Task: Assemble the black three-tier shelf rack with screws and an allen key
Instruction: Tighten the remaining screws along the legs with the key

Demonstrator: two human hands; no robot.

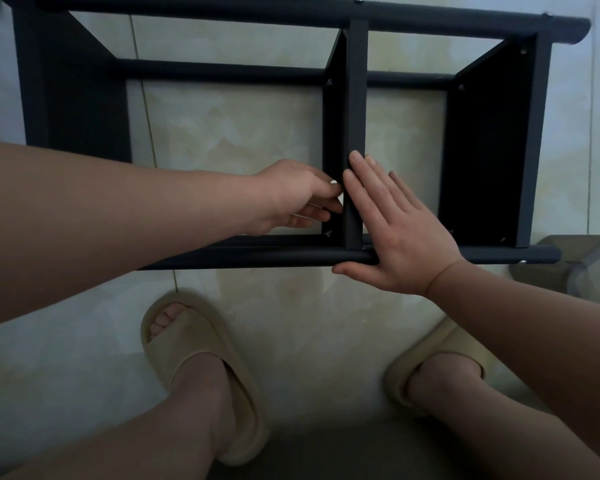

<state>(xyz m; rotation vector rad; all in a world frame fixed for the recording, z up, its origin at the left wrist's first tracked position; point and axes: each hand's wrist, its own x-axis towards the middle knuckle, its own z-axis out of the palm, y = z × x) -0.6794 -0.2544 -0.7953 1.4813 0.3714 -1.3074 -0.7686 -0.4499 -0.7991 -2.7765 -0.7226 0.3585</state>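
Pale tiled floor (243, 133), with the black rack (291, 15) lying on its side just past my feet. Looks nearly done to me: three shelves are in and screw heads (329, 82) show at the corners. My right hand (402, 230) presses flat, fingers straight, on the middle shelf (357, 98). My left hand (291, 195) curls against that shelf, and I can't tell if it's holding anything.

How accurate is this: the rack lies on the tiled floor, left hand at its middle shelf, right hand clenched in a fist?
No fist: the head view shows the right hand flat, fingers straight, on the middle shelf. The rest holds.
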